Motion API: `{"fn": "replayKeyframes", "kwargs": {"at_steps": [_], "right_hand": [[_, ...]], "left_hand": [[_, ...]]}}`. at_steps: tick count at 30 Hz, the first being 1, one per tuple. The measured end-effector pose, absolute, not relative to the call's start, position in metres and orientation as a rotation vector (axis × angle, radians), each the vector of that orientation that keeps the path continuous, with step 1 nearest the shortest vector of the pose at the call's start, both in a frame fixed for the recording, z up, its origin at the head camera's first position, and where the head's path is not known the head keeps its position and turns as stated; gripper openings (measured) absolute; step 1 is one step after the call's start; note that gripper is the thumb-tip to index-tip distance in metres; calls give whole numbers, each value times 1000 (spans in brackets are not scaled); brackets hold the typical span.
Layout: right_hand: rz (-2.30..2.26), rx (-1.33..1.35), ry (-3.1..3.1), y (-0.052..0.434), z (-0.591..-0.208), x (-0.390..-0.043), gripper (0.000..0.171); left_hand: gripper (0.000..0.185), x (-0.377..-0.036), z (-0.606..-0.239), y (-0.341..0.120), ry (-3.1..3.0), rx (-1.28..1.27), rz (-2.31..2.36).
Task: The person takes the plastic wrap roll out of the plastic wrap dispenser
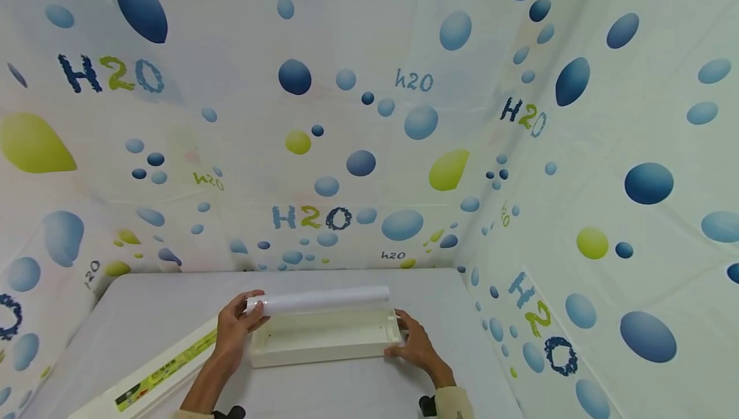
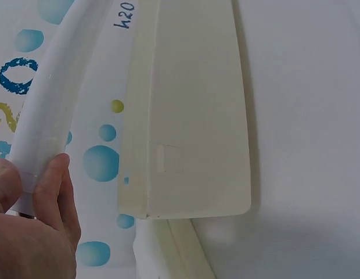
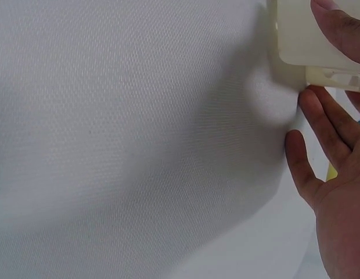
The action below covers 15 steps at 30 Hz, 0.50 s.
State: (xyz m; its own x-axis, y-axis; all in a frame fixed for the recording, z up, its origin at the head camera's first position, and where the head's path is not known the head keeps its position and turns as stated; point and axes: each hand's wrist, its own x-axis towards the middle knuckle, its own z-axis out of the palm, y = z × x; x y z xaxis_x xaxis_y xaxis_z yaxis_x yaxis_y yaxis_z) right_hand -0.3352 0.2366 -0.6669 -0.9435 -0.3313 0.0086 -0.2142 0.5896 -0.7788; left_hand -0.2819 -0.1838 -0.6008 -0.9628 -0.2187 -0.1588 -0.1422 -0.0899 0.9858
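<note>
A long cream open-topped box (image 1: 323,342) lies across the white table (image 1: 156,303). Just above its far edge hangs a white roll (image 1: 323,299), lying lengthwise along the box. My left hand (image 1: 252,314) grips the roll's left end, with thumb and fingers curled round it. In the left wrist view the roll (image 2: 58,99) runs up past the box's side (image 2: 191,128), and the left hand (image 2: 35,186) is at the roll's near end. My right hand (image 1: 403,335) pinches the box's right end. The right wrist view shows the thumb over the box's end (image 3: 305,40) and the fingers (image 3: 322,119) beneath it.
A long printed carton (image 1: 167,367) with green and yellow markings lies diagonally at the table's front left, beside my left forearm. A bubble-patterned curtain (image 1: 369,149) closes in the table at the back and on both sides. Bare table shows behind and in front of the box.
</note>
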Motion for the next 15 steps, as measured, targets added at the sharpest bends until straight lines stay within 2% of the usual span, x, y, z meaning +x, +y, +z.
{"fn": "replayKeyframes", "kwargs": {"at_steps": [15], "right_hand": [[-1289, -445, 2659, 237, -668, -338, 97]], "left_hand": [[48, -301, -605, -189, -2022, 443, -2280]]}}
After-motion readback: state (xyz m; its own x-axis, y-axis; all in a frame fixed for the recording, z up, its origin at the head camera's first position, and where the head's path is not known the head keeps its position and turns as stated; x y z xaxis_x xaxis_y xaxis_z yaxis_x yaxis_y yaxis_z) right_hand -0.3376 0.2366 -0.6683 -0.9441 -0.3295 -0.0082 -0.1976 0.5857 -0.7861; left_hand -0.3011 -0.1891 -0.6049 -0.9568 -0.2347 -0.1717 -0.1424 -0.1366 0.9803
